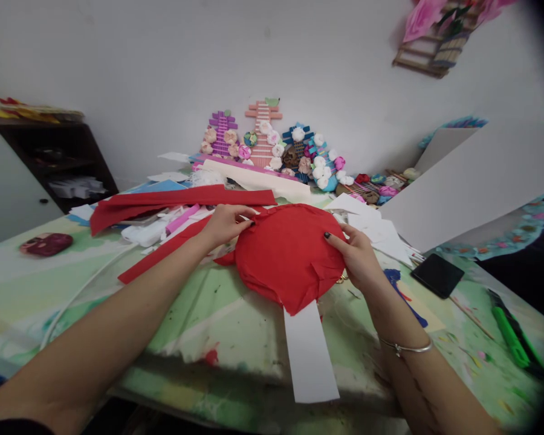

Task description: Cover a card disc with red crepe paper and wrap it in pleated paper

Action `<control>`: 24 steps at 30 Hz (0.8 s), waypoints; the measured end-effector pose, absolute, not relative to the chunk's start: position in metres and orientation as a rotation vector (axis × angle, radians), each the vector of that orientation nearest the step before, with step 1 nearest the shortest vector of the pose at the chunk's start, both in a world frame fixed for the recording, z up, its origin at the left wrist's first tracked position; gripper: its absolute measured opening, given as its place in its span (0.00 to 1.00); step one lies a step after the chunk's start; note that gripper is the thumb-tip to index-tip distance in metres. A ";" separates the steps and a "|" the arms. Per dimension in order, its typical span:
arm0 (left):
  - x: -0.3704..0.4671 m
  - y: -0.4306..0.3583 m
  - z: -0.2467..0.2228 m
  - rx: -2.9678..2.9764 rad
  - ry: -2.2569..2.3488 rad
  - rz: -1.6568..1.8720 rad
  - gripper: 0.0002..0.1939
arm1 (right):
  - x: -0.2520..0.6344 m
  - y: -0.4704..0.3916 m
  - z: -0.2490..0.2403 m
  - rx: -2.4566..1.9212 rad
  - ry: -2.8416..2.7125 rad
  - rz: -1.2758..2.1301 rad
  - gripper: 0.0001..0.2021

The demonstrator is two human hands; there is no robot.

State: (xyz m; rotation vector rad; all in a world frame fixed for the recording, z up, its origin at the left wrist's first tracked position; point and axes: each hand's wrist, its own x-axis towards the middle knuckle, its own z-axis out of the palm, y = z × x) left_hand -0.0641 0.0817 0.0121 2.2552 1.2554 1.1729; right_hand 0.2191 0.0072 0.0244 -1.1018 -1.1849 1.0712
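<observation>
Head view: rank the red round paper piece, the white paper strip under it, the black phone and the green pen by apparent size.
1. red round paper piece
2. white paper strip, though it lies nearer the camera
3. and 4. black phone and green pen look alike; unranked.

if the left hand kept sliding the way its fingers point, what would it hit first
The left hand points right, across the red paper disc it already grips at the edge. Going on over the disc, it would likely meet the right hand first, though depth is hard to judge.
</observation>
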 end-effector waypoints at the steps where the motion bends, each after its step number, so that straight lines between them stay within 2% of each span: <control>1: -0.065 0.082 0.012 2.338 1.269 1.166 0.15 | 0.219 0.008 0.024 -1.099 -1.186 1.070 0.18; 9: -0.065 0.079 0.010 2.830 1.306 0.834 0.24 | 0.219 0.007 0.024 -1.148 -1.227 1.019 0.19; 14: -0.062 0.076 0.013 2.881 1.320 0.815 0.21 | 0.214 0.005 0.023 -1.161 -1.301 0.950 0.19; 20: -0.055 0.073 0.015 2.986 1.555 0.714 0.19 | 0.215 0.008 0.017 -1.162 -1.344 0.912 0.19; 24: -0.048 0.076 0.014 3.026 1.495 0.794 0.16 | 0.215 0.008 0.016 -1.166 -1.391 0.879 0.19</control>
